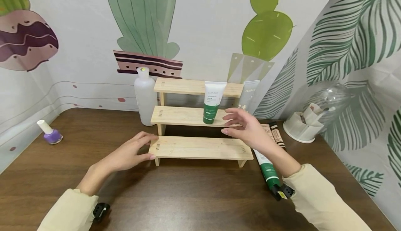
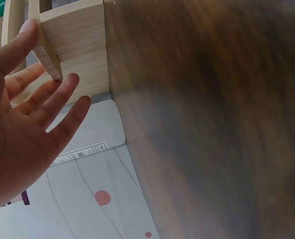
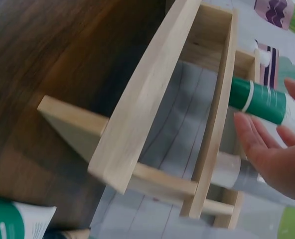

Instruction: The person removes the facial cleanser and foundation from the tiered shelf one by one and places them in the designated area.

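Observation:
A three-tier wooden rack (image 1: 200, 148) stands against the wall. On its middle tier a white and green tube (image 1: 214, 100) stands upright on its cap end. My left hand (image 1: 128, 154) grips the left end of the lowest tier, thumb at the front corner and fingers at the back. To the right of the tube, my right hand (image 1: 247, 126) hovers with fingers spread and loosely bent, apart from it and holding nothing. Behind that hand stands a grey tube (image 1: 249, 93) at the rack's right end; its lower part is hidden in the head view.
A frosted bottle (image 1: 145, 98) stands left of the rack. Purple nail polish (image 1: 52, 136) is at far left. Right of the rack lie another white and green tube (image 1: 269, 172) and a dark slim tube (image 1: 277, 135). A white holder (image 1: 302, 128) with a clear dome stands beyond them.

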`<state>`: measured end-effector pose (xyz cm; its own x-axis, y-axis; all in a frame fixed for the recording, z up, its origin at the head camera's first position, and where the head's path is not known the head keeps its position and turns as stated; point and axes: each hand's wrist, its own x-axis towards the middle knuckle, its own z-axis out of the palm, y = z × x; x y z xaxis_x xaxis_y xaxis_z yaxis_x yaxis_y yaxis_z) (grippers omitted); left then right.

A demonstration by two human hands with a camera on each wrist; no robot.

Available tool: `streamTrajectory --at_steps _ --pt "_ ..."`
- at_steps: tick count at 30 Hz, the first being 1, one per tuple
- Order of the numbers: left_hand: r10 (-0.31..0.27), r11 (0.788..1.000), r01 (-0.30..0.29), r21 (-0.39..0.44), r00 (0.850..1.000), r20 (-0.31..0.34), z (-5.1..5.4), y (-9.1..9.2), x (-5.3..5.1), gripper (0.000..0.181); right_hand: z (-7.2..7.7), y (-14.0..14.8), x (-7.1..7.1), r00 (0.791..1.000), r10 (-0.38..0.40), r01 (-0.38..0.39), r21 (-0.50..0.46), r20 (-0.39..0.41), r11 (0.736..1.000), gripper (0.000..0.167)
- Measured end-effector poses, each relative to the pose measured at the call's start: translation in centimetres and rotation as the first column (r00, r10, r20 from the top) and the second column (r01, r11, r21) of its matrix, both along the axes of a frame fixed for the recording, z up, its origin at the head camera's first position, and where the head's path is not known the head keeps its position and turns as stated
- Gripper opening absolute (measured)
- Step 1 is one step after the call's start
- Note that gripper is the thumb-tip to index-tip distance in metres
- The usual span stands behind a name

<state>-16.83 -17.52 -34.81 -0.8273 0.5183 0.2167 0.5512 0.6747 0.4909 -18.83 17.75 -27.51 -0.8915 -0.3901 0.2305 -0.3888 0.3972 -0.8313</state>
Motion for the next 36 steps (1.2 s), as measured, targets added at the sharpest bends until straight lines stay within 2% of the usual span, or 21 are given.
streamTrajectory --at_steps 5,15,20,28,36 --pt "-0.002 1.0 0.002 0.0 1.0 -0.005 0.0 0.0 0.0 0.053 -0.2 -1.4 -0.4 0.998 -0.052 0.051 -0.035 -0.041 0.998 0.053" --pt "-0.001 1.0 0.0 -0.003 1.0 -0.009 -0.1 0.0 0.0 0.053 -0.6 -3.2 -1.3 0.991 -0.119 0.113 -0.09 -0.065 0.99 0.053" --pt "0.0 1.0 -0.001 -0.002 1.0 -0.014 -0.1 0.0 0.0 0.053 -0.9 -3.6 -2.0 0.987 -0.132 0.121 -0.121 -0.091 0.985 0.053" --pt "-0.006 1.0 0.006 0.003 1.0 -0.012 0.0 0.0 0.1 0.052 -1.3 -3.9 -2.4 0.981 -0.162 0.149 -0.119 -0.111 0.982 0.054" --pt "-0.004 1.0 0.004 0.001 1.0 -0.016 -0.2 -0.2 0.0 0.052 -1.4 -4.2 -2.7 0.975 -0.152 0.131 -0.135 -0.162 0.982 0.05"
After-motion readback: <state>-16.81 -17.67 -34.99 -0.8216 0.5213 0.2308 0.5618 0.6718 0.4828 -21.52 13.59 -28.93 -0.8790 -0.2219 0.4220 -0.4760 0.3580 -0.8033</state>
